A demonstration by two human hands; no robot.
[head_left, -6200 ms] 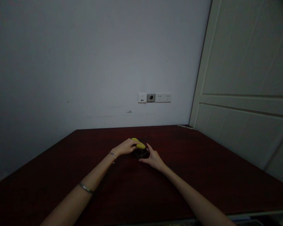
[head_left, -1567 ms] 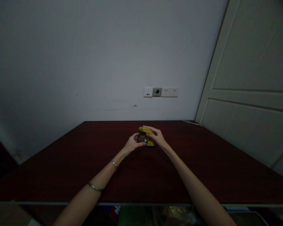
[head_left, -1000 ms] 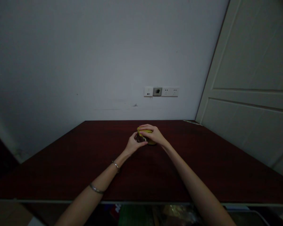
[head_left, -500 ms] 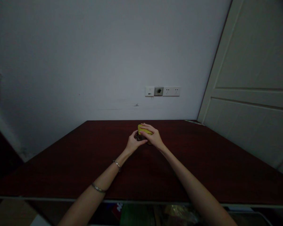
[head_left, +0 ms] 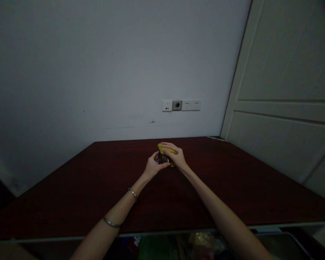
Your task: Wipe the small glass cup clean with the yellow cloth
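Observation:
Both my hands meet above the dark red table [head_left: 97, 195], near its middle. My left hand [head_left: 153, 167] is closed around a small dark, shiny object [head_left: 162, 159] that I cannot name. My right hand [head_left: 177, 157] presses a yellow cloth or sponge [head_left: 162, 147] against that object, fingers curled over it. Two thin bracelets sit on my left forearm.
A white wall stands behind the table, with a row of sockets [head_left: 181, 105]. A pale panelled door [head_left: 281, 108] runs along the table's right side. Coloured items [head_left: 151, 249] lie dimly below the table's near edge.
Over six seconds the yellow piece passed from my left hand to my right, and the dark object to my left. In the last second the hands barely moved; my view swung slightly.

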